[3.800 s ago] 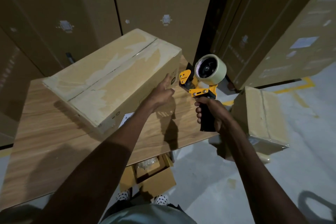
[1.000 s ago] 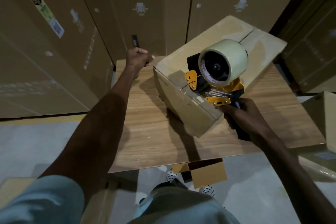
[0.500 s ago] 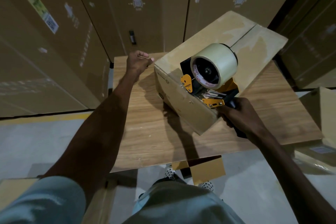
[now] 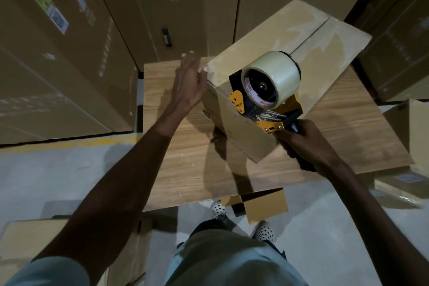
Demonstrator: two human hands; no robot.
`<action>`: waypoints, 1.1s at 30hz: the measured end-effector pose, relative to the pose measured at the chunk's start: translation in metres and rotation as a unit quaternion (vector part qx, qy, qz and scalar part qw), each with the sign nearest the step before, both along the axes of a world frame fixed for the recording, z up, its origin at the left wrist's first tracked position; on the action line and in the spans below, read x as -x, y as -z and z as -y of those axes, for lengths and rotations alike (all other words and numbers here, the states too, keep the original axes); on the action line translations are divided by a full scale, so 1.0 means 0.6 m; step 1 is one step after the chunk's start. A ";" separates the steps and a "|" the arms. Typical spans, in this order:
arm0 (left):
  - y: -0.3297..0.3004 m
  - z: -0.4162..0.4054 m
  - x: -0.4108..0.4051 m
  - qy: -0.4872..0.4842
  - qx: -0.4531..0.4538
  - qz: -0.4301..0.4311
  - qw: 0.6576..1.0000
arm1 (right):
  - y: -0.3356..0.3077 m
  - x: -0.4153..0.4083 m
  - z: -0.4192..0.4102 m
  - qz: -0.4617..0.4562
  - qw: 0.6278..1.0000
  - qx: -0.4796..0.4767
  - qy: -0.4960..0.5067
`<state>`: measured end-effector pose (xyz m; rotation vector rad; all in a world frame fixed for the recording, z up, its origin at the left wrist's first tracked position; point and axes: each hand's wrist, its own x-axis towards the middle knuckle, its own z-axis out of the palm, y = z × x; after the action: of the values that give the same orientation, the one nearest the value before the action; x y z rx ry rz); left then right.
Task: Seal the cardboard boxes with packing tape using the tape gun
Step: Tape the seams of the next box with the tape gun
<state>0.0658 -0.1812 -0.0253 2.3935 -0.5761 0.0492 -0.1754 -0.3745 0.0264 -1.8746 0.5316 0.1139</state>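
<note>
On the wooden table (image 4: 348, 127) in front of me lies the cardboard box (image 4: 267, 53), turned at an angle — its long axis goes from the near end by my hands up and to the right, and the centre seam (image 4: 311, 35) between the two top flaps follows the same line. My right hand (image 4: 308, 144) is wrapped firmly around the black handle of the tape gun (image 4: 267, 100), whose front is against the near end face of the box, just below the top edge; I cannot see the blade itself. The roll of clear tape (image 4: 276, 74) stands above that edge. My left hand (image 4: 188, 83) holds nothing: the fingers are straight and together, and its edge is against the near left corner of the box, it seems for steadying it. So the seam lies away from the gun, up and to the right. I judge that the coming pull must follow this diagonal line — over the edge first, then along the seam — and the right hand is the one placed for it.
</note>
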 end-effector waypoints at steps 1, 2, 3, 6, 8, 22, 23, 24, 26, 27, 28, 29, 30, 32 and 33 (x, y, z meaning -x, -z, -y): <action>0.005 0.001 0.012 0.040 -0.034 0.002 0.999 | -0.001 0.000 0.001 -0.002 1.000 -0.002 -0.006; 0.010 0.002 0.020 0.072 -0.076 -0.002 0.995 | -0.002 0.000 0.004 -0.006 1.000 -0.002 -0.014; 0.017 0.001 0.026 0.093 -0.116 -0.007 0.989 | -0.004 0.000 0.008 -0.010 1.000 0.002 -0.026; 0.030 -0.008 0.028 0.111 -0.183 0.002 0.977 | -0.008 -0.002 0.018 -0.020 0.996 0.042 -0.077; 0.029 -0.010 0.027 0.114 -0.209 0.011 0.971 | -0.009 0.001 0.023 -0.018 0.994 0.052 -0.090; -0.009 0.024 0.062 0.073 -0.315 0.003 0.946 | -0.003 0.100 0.058 -0.008 0.996 0.023 -0.082; -0.010 0.033 0.075 0.087 -0.313 0.010 0.946 | -0.002 0.101 0.057 -0.008 0.996 0.030 -0.081; -0.007 0.042 0.089 0.101 -0.303 0.010 0.947 | -0.001 0.102 0.057 -0.010 0.996 0.038 -0.079; 0.005 0.054 0.108 0.114 -0.273 -0.004 0.955 | 0.001 0.105 0.055 -0.011 0.996 0.038 -0.075; 0.011 0.056 0.112 0.113 -0.262 -0.008 0.958 | 0.002 0.108 0.054 -0.007 0.997 0.034 -0.073; 0.014 0.057 0.112 0.111 -0.254 -0.008 0.961 | 0.004 0.111 0.056 -0.005 0.997 0.031 -0.069; 0.015 0.056 0.110 0.110 -0.248 -0.010 0.962 | 0.006 0.118 0.060 -0.006 0.997 0.029 -0.065; 0.014 0.054 0.109 0.109 -0.242 -0.012 0.964 | 0.007 0.127 0.065 -0.009 0.998 0.026 -0.062; 0.012 0.052 0.109 0.105 -0.232 -0.007 0.967 | 0.008 0.152 0.077 -0.013 0.998 0.029 -0.058; 0.012 0.053 0.112 0.103 -0.231 -0.003 0.967 | 0.009 0.167 0.082 -0.016 0.998 0.035 -0.058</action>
<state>-0.0015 -0.2133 -0.0325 2.7615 -0.9134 -0.2043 -0.2753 -0.4235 0.0209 -1.9744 0.4541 0.2044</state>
